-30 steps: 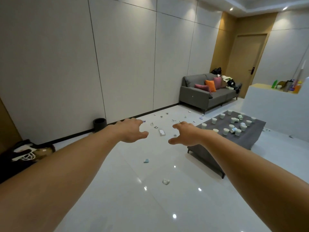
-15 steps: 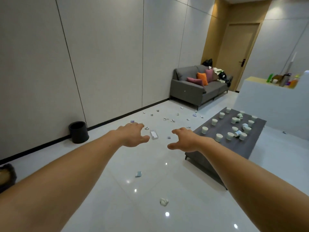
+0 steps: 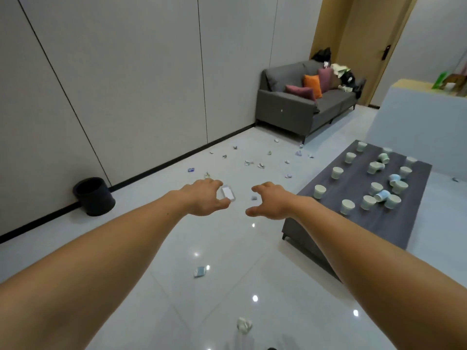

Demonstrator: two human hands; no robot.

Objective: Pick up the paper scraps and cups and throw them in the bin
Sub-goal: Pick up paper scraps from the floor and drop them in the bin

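Observation:
Both my arms reach forward over a glossy white floor. My left hand point(image 3: 203, 198) and my right hand point(image 3: 270, 202) hang in the air with loosely curled fingers, holding nothing. Several paper scraps lie on the floor: a crumpled white scrap point(image 3: 244, 325) nearest me, a small blue scrap point(image 3: 200, 272) beyond it, a flat white piece point(image 3: 228, 193) past my left hand, and more scattered towards the sofa. Several paper cups point(image 3: 347, 206), some tipped over, stand on the low dark table point(image 3: 394, 231) at right. The black bin point(image 3: 94, 197) stands by the left wall.
A grey sofa point(image 3: 285, 109) with cushions and clutter stands at the far wall next to a wooden door point(image 3: 366, 46). A white counter point(image 3: 417, 117) with bottles rises at the far right.
The view has swung left and downward and moved forward; the bin now sits nearer mid-left and the scraps look closer. Both hands stay outstretched with the same loose curl.

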